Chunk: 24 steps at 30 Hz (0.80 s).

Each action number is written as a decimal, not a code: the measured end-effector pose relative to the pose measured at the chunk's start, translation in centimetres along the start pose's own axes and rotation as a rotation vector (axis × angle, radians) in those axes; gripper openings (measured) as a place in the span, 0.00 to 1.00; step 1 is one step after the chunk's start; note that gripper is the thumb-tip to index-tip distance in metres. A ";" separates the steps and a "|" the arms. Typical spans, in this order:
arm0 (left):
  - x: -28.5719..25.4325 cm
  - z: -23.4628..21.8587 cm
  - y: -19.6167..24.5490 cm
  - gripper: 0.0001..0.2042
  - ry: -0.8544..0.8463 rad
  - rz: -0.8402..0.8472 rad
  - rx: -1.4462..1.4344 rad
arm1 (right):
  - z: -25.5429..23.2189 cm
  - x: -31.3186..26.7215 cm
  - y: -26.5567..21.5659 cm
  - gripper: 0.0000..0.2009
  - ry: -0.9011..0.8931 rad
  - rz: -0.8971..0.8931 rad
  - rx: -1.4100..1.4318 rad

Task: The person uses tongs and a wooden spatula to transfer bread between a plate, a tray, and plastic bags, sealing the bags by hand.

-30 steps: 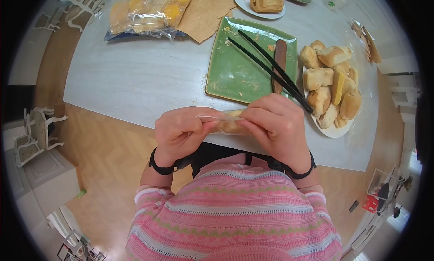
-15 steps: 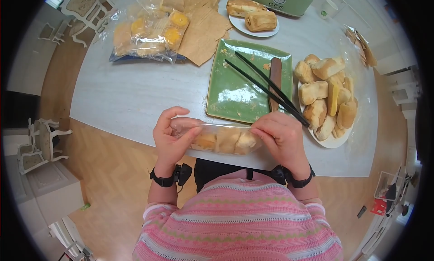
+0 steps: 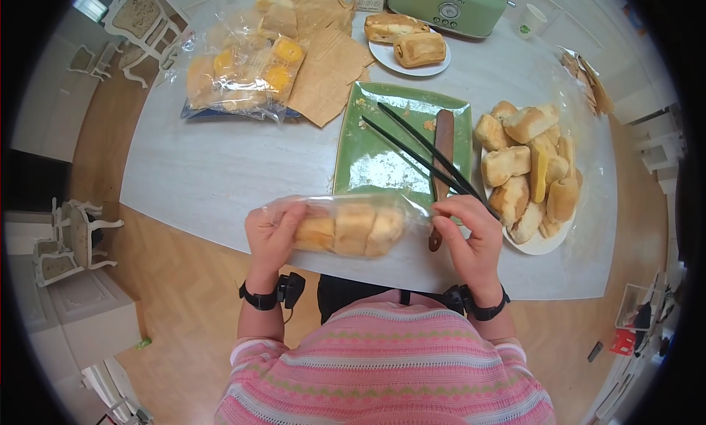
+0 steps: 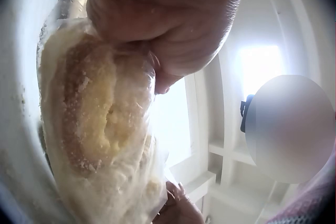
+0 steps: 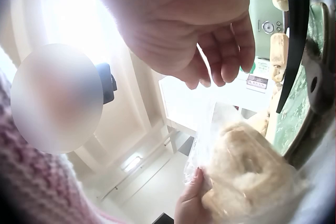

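Observation:
A clear plastic bag (image 3: 358, 237) with three bread pieces inside is held low over the front of the table. My left hand (image 3: 269, 234) grips its left end, thumb on top; the left wrist view shows a bread piece (image 4: 100, 113) through the film, close under that hand. At the opposite end, my right hand (image 3: 474, 237) pinches the gathered film between thumb and forefinger. Its other fingers (image 5: 227, 64) are loosely bent in the right wrist view. Just beyond the bag lies a green square plate (image 3: 353, 156) bearing crumbs, black tongs (image 3: 412, 156) and a brown wooden-handled utensil (image 3: 443, 142).
An oval white plate (image 3: 540, 246) piled with bread stands at the right. Packaged buns (image 3: 246, 72) and brown paper (image 3: 327, 79) lie at back left. Farther back are a small white plate (image 3: 382, 53) with two rolls, a green toaster (image 3: 445, 9) and a paper cup (image 3: 531, 20).
The left hand has closed round the bag's left end. The right hand has moved rightward from the bag's upper edge to its loose end. The head view has tilted up, showing more toaster.

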<state>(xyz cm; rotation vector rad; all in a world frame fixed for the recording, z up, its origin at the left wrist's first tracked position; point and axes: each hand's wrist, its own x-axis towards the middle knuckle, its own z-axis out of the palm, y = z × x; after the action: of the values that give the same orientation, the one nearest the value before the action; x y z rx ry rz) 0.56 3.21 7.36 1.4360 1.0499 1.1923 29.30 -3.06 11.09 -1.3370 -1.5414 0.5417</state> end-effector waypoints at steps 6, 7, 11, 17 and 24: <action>5.4 -1.5 0.5 0.12 0.316 0.016 -0.187 | -1.5 -3.1 2.2 0.03 0.035 0.151 0.093; 6.5 -1.6 0.6 0.11 0.423 0.013 -0.284 | -1.4 -3.6 2.1 0.03 0.023 0.185 0.112; 12.1 -1.6 1.4 0.12 0.431 0.153 -0.378 | -1.4 -5.9 3.2 0.03 0.008 0.245 0.095; 21.5 0.0 2.3 0.11 0.518 0.329 -0.432 | -1.8 -7.5 4.1 0.03 -0.011 0.261 0.101; 31.0 3.5 1.7 0.11 0.662 0.363 -0.410 | -1.9 -8.6 5.1 0.02 -0.077 0.265 0.067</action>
<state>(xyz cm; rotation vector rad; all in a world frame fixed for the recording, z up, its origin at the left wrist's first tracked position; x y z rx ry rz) 8.79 32.61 13.89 0.9391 0.9010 2.1012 32.58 -9.94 4.44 -1.4924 -1.4025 0.8114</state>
